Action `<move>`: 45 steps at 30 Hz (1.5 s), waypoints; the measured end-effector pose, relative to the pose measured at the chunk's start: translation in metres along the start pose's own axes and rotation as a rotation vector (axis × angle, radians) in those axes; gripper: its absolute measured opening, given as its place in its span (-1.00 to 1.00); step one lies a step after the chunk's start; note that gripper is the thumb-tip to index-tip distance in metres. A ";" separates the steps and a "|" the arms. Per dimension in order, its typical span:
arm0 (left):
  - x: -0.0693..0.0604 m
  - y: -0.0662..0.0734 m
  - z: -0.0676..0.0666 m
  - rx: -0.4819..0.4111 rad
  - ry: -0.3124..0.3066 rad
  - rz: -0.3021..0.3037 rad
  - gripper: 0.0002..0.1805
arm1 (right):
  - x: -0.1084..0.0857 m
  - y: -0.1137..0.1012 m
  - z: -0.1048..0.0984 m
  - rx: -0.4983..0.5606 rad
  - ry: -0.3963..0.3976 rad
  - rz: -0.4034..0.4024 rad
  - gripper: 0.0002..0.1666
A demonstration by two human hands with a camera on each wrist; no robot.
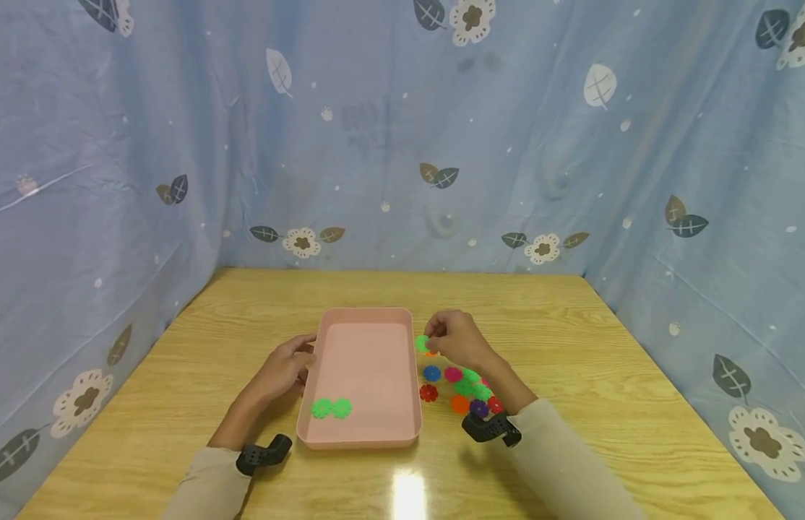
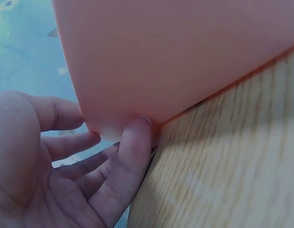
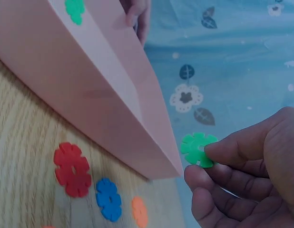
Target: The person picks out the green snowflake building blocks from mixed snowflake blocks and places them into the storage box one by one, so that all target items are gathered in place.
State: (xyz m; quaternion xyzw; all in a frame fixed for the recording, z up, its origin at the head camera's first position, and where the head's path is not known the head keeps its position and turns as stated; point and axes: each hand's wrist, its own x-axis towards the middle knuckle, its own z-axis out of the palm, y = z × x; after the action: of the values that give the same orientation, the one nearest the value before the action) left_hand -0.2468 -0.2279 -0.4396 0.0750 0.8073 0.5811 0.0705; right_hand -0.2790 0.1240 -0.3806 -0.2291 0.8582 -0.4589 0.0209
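Hands on either side of the pink tray (image 1: 360, 442): left hand (image 1: 282, 372) with fingers loosely bent, touching its outer left wall; right hand (image 1: 464, 341) pinching a green disc (image 3: 198, 149) between thumb and fingers, just outside the tray's right side, towards the far end. Nearest me, pale sleeves (image 1: 210, 480), a black wrist unit (image 1: 264, 455) at each cuff. Tray flat on the wood-grain tabletop (image 1: 506, 303); two green discs (image 1: 342, 409) side by side in its near left part. Loose to its right, near side: purple disc (image 1: 478, 409), orange disc (image 1: 459, 404), red disc (image 1: 496, 404); another red disc (image 1: 428, 393) close by the tray. Slightly farther, overlapping green pieces (image 1: 470, 386), pink disc (image 1: 453, 374), blue disc (image 1: 431, 373). Farther still, a second orange disc (image 3: 140, 211), partly hidden from above by my right hand. Behind the tabletop, blue curtain (image 1: 376, 144), leaf-and-flower print.
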 end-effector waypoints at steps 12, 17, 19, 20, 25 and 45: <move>-0.002 -0.003 0.001 -0.020 -0.001 -0.009 -0.41 | 0.004 -0.006 0.020 0.036 -0.081 -0.017 -0.96; -0.002 -0.002 0.002 -0.020 0.006 -0.014 -0.41 | 0.006 -0.012 0.027 0.051 -0.147 -0.047 -0.94; -0.002 -0.002 0.002 -0.017 0.010 -0.016 -0.41 | 0.006 -0.014 0.031 0.057 -0.166 -0.050 -0.95; -0.002 -0.002 0.002 -0.016 0.011 -0.016 -0.41 | 0.006 -0.015 0.033 0.057 -0.175 -0.050 -0.95; -0.001 -0.002 0.002 -0.013 0.008 -0.007 -0.41 | 0.007 -0.018 0.043 0.036 -0.197 -0.063 -0.97; 0.001 -0.002 -0.001 -0.006 0.001 -0.001 -0.41 | 0.008 -0.025 0.075 -0.007 -0.276 -0.099 -0.90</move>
State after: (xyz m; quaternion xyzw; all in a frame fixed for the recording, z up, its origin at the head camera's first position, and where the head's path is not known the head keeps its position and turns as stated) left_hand -0.2479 -0.2289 -0.4414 0.0741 0.8057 0.5834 0.0704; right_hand -0.2584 0.0504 -0.4029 -0.3324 0.8364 -0.4204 0.1152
